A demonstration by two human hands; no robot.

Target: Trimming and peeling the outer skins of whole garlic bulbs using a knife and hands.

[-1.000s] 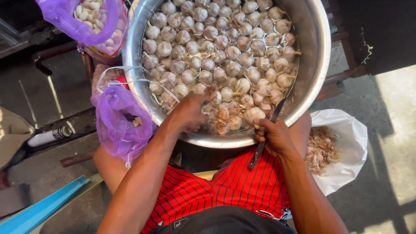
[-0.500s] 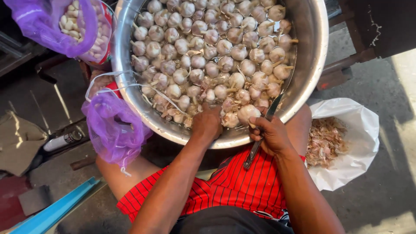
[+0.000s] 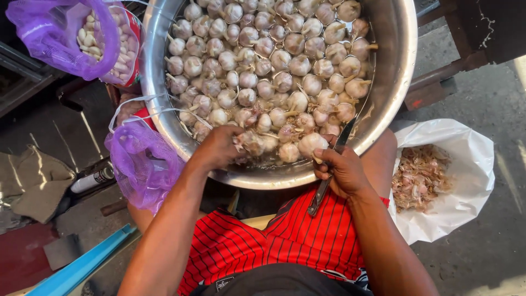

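Large round steel bowl (image 3: 394, 82) sits on the person's lap, full of whole white-purplish garlic bulbs (image 3: 274, 60). Left hand (image 3: 219, 147) reaches over the near rim into the pile, fingers curled around a bulb at the near edge of the bowl; grip partly hidden, looks closed on it. Right hand (image 3: 342, 170) is clenched on a dark-handled knife (image 3: 329, 175), blade pointing up into the bowl, handle down over the red striped shirt (image 3: 263, 241), thumb pressing a pale bulb (image 3: 311, 143) against the blade. Judgement: peeling/trimming step; do it well by keeping the blade angled away from the thumb, cutting shallow at the root end, and working over the bowl rim so skins don't scatter. White plastic bag (image 3: 471, 164) with papery garlic skins (image 3: 419, 175) lies on the floor at the right. Purple mesh bag (image 3: 142, 164) hangs at the left bowl edge; a second purple bag (image 3: 60, 33) with peeled cloves (image 3: 101, 46) is at upper left.
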